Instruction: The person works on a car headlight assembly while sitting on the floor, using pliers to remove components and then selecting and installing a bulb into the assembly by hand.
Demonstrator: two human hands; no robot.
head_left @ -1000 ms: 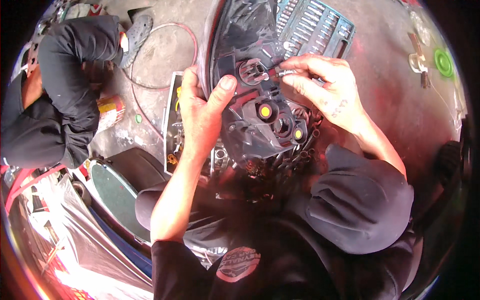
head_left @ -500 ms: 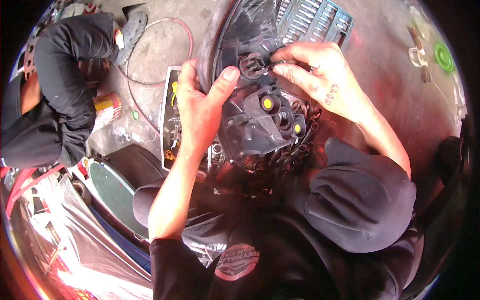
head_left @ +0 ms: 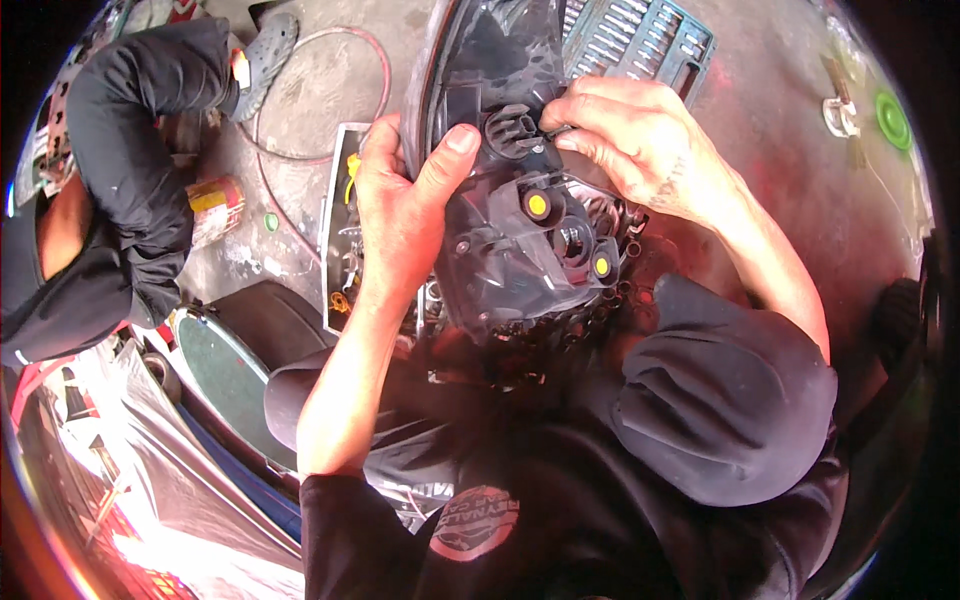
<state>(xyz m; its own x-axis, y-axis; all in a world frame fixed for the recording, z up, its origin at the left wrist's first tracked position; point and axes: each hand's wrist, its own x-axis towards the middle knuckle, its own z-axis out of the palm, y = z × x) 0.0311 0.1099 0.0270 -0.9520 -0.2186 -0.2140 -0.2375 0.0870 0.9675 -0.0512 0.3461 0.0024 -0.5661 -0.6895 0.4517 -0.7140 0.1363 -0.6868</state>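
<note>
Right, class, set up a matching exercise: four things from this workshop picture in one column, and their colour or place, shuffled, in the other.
Things:
1. socket set case
2. round lid
3. left hand
4. right hand

Descriptions:
A. bright green, on the floor
B. fingertips at the black knob
C. teal, beyond the lamp housing
D. gripping the housing's left edge

Pairs: 1-C, 2-A, 3-D, 4-B

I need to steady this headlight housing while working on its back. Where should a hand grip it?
Probably the left outer rim of the headlight housing, from the left side, as the left hand does: thumb over the back, fingers round the curved edge. That leaves the sockets free for the right hand.
</note>
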